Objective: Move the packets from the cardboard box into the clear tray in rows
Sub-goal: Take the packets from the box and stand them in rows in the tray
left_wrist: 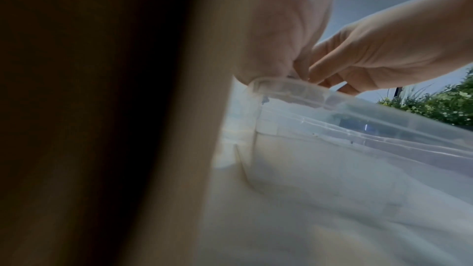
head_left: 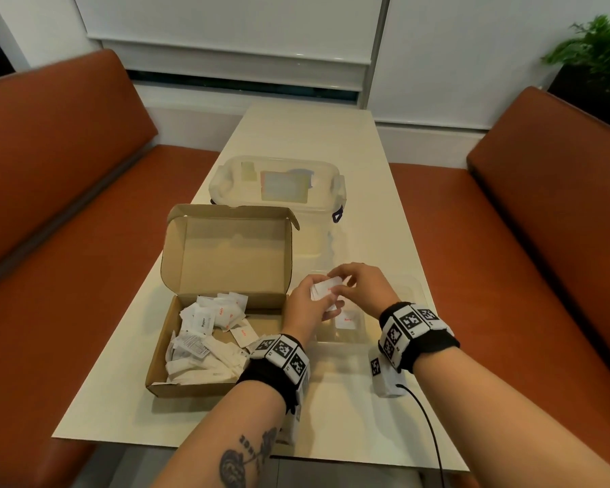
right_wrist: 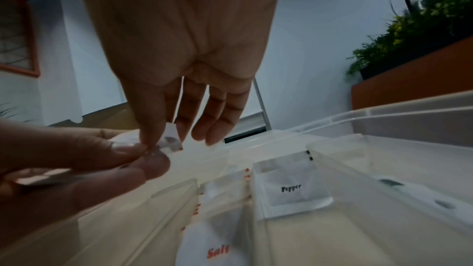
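Note:
An open cardboard box (head_left: 177, 378) on the left of the table holds several loose white packets (head_left: 205, 339). Right of it lies the clear tray (head_left: 342, 342), with a Salt packet (right_wrist: 217, 250) and a Pepper packet (right_wrist: 291, 189) standing in its compartments. Above the tray's left end, my left hand (head_left: 314, 297) grips a small stack of packets (head_left: 326, 288). My right hand (head_left: 340, 281) pinches the top packet (right_wrist: 170, 143) of that stack between thumb and forefinger, its other fingers hanging straight. The left wrist view shows the tray rim (left_wrist: 358, 112) and both hands meeting above it.
A lidded clear storage bin (head_left: 279, 184) stands behind the box and tray. A small white marker block (head_left: 384, 378) with a black cable sits near the table's front right. Orange benches (head_left: 50, 206) flank the table, and a plant (head_left: 596, 47) stands at the far right.

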The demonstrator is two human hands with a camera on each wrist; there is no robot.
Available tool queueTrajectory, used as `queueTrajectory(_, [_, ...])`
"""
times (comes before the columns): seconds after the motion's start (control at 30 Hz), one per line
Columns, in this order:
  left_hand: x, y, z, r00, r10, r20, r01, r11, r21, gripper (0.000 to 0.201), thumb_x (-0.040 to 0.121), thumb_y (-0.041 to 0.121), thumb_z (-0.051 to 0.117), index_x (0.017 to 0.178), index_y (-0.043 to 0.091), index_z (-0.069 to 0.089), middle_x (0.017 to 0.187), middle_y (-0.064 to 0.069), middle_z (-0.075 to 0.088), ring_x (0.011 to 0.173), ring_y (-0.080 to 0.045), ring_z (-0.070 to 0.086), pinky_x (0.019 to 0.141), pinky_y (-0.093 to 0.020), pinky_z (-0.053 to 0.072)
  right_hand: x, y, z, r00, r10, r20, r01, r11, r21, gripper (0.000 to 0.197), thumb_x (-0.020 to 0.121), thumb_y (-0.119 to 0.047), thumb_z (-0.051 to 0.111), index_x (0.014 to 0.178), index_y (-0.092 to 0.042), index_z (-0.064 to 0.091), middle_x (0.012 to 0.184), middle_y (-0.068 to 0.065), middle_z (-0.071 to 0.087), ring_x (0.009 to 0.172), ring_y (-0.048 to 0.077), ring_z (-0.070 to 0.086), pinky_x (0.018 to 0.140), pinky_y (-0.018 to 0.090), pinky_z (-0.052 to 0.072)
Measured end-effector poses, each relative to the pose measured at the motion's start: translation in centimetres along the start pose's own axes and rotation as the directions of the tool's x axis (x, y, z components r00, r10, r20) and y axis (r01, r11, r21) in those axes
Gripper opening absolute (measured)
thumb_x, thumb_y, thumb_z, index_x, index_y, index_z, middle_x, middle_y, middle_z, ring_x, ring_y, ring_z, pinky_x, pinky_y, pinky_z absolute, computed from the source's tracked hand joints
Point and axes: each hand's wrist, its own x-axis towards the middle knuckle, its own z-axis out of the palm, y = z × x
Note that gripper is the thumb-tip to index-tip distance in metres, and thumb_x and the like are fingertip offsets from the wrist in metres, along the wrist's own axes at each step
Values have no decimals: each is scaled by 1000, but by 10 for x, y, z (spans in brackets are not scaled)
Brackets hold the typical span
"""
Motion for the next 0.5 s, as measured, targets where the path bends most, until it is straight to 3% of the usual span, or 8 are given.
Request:
queueTrajectory(0.1, [0, -1, 0, 999, 15, -33, -16, 1000, -6, 25, 88, -1, 62, 99, 21, 57, 109, -15, 61, 89, -25, 70, 74, -28, 59, -1, 5, -2, 999, 50, -19, -49, 997, 63, 15, 80, -18, 71, 95, -14, 72, 85, 1, 67, 74, 8, 53, 66, 15, 39])
queueTrajectory(0.2, [1, -1, 0, 997, 9, -74, -11, 999, -32, 34, 91, -9, 48, 99, 23, 56, 104, -10, 59, 91, -22, 68, 75, -27, 59, -3, 13, -8, 989, 105, -101, -95, 991, 95, 9, 81, -20, 71, 82, -12, 72, 74, 1, 66, 68, 9, 53, 57, 10, 37])
queueTrajectory(0.27, [2, -1, 1, 996, -1, -92, -3, 999, -47, 39, 92, -11, 39, 102, 24, 54, 103, -8, 59, 92, -20, 67, 73, -24, 57, -5, 20, -11, 981, 167, -94, -164, 985, 45, 11, 83, -21, 70, 82, -10, 73, 77, 1, 67, 73, 13, 57, 62, 16, 41])
queueTrajectory(0.33, [3, -2, 1, 994, 8, -108, -13, 999, -48, 42, 92, -11, 36, 103, 25, 54, 103, -6, 58, 91, -17, 67, 67, -19, 55, -8, 27, -10, 974, 226, -4, -226, 973, -48, 13, 82, -23, 71, 86, -11, 74, 85, 1, 69, 80, 14, 60, 72, 23, 46])
queueTrajectory(0.43, [4, -2, 3, 993, 22, -118, -29, 998, -51, 44, 92, -12, 35, 99, 27, 54, 103, -5, 58, 91, -15, 66, 62, -16, 53, -12, 32, -2, 958, 264, 109, -245, 956, -159, 13, 79, -24, 74, 87, -14, 75, 90, 1, 71, 79, 11, 57, 73, 22, 42])
queueTrajectory(0.5, [5, -2, 3, 992, 24, -121, -30, 998, -47, 45, 91, -12, 35, 98, 28, 55, 103, -4, 58, 93, -15, 67, 62, -16, 53, -14, 32, 5, 959, 257, 119, -234, 956, -177, 13, 79, -24, 75, 88, -14, 76, 90, 1, 72, 80, 11, 58, 72, 21, 41])
